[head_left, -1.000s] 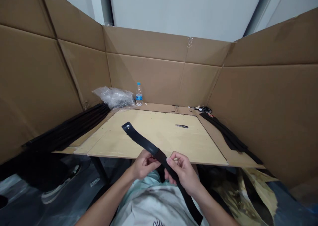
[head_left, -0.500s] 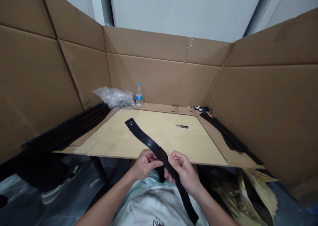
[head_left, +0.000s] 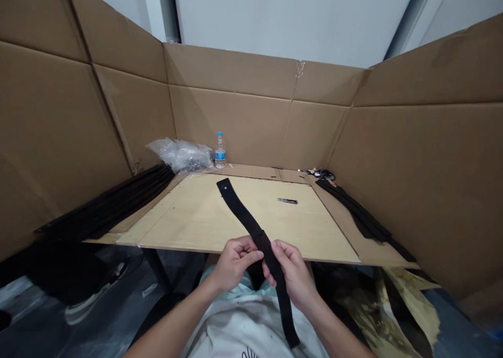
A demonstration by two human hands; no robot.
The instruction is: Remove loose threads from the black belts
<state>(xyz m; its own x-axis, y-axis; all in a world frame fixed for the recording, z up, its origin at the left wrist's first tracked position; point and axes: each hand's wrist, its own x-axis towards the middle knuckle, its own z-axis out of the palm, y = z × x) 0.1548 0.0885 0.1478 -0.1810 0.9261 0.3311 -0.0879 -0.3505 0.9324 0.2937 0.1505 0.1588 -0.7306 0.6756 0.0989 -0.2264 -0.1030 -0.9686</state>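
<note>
A long black strap [head_left: 244, 215] runs slantwise over the near table edge and down across my lap. Its far end is flat with a small hole, and a wider band or sleeve wraps it around the middle. My left hand [head_left: 237, 263] pinches the strap's left edge beside that band, thumb on top. From the other side my right hand [head_left: 291, 274] grips it, thumb above and fingers beneath. The fingers' undersides are hidden. A pair of thread snips [head_left: 287, 201] lies on the table beyond my hands.
Black strips lie piled at the left [head_left: 118, 201], with more black strips [head_left: 357, 211] at the right. A clear plastic bag [head_left: 183, 156] and a water bottle [head_left: 220, 152] stand at the back. Cardboard walls [head_left: 236, 117] enclose the table [head_left: 188, 216] on three sides.
The strap's far end has swung to the right and its near end slightly left, so it stands steeper. Its surface no longer shines. Both hands keep their hold.
</note>
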